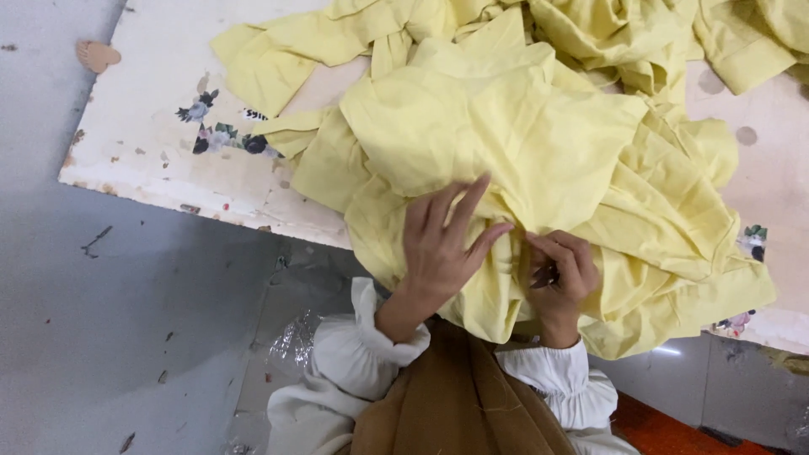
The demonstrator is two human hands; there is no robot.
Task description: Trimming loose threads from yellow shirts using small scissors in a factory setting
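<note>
A big heap of pale yellow cloth lies on a worn white table and hangs over its near edge. My left hand rests flat on the cloth near that edge, fingers spread and pointing up. Just to its right, my right hand is curled, pinching a fold of the yellow cloth; something small and dark shows between its fingers, too small to identify. Both wrists wear white ruffled cuffs.
The table top is chipped, with faded flower prints on its left part and another at its right edge. A grey floor lies to the left. A brown garment covers my lap. An orange surface shows at bottom right.
</note>
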